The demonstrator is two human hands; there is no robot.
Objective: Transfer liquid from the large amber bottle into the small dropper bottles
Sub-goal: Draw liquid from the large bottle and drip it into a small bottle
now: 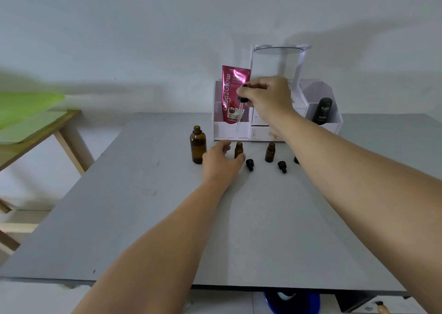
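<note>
The large amber bottle (198,145) stands uncapped on the grey table (167,218), left of my hands. My right hand (265,95) pinches the black bulb of a glass dropper (240,113), held upright in the air above a small amber bottle (238,149). My left hand (222,162) wraps around the base of that small bottle on the table. A second small amber bottle (270,152) stands open to the right. Two black dropper caps (249,164) (282,166) lie in front of the small bottles. Another dark cap (296,160) peeks out beside my right forearm.
A white organiser (239,129) sits at the table's back edge, holding a pink tube (233,93) and a black bottle (323,110). A wooden side table (35,134) with a green sheet stands to the left. A blue object (291,301) lies below the table's front edge.
</note>
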